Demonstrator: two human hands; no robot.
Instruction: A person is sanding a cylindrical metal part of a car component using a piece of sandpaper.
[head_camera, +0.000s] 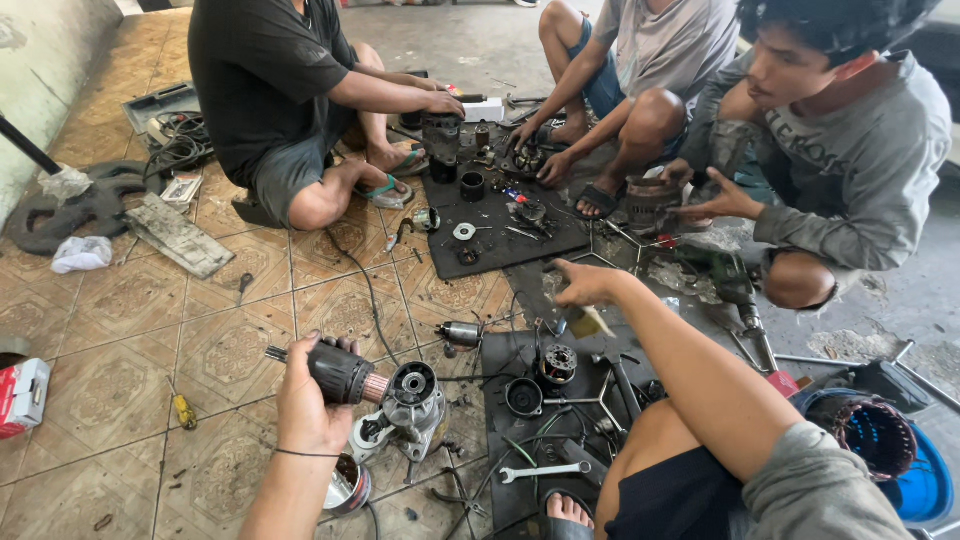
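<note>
Left hand (308, 400) wraps tight around the motor armature (335, 372); right hand (582, 283) pinches a small brush (588, 321), fingers closed.

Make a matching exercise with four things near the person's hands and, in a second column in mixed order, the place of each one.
Things:
1. motor armature
2. combination wrench
3. yellow-handled screwdriver
4. paintbrush

Places:
A. in the right hand
B. on the black mat beside the foot
C. in the left hand
D. on the tiled floor, left of the left hand

Pairs: 1-C, 2-B, 3-D, 4-A
</note>
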